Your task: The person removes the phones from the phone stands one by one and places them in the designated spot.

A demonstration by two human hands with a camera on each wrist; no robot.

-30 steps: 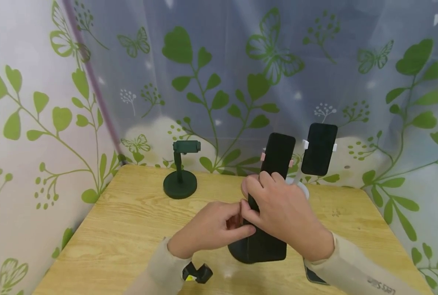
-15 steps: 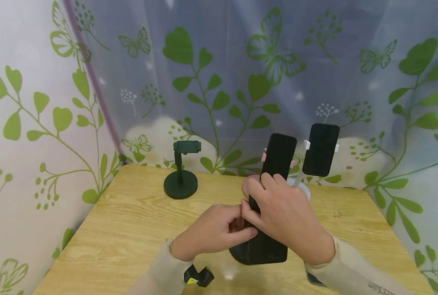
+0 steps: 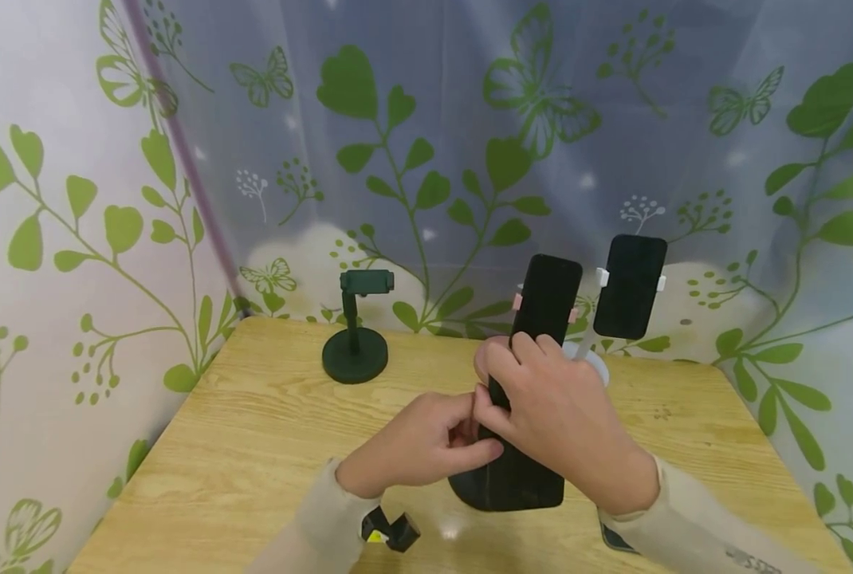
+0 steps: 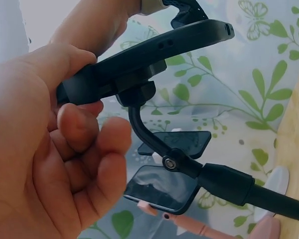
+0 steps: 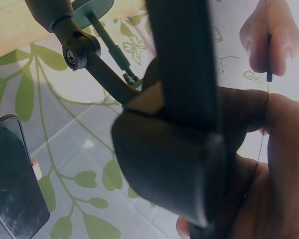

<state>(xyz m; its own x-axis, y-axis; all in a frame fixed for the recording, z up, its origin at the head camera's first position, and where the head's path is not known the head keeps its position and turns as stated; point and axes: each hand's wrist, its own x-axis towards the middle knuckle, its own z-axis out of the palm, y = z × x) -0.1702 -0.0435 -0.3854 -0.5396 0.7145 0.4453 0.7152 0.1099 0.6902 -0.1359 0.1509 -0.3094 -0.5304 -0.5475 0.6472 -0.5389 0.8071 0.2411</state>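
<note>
A black phone (image 3: pixel 527 482) leans on a black phone stand, whose round base (image 3: pixel 467 488) shows below it. My left hand (image 3: pixel 430 442) pinches the phone's left side, thumb over its edge and the other fingers curled beneath. Across the upper part of the phone lies my right hand (image 3: pixel 556 406), gripping it with bent fingers. In the left wrist view the stand's clamp (image 4: pixel 139 79) sits under the phone, on a bent arm (image 4: pixel 144 132) with a screw joint. A dark clamp end (image 5: pixel 164 164) fills the middle of the right wrist view, close to the right hand.
Behind the hands, one phone (image 3: pixel 547 295) sits in a pink holder and another (image 3: pixel 630 287) in a white stand. A dark green stand (image 3: pixel 355 355) without a phone stands at the back left. Another phone (image 3: pixel 616 540) lies partly under the right sleeve. A patterned curtain (image 3: pixel 426 159) borders the wooden table (image 3: pixel 254 446).
Both hands keep nearly the same hold on the phone. The whole head view has shifted slightly, with things appearing a little further right.
</note>
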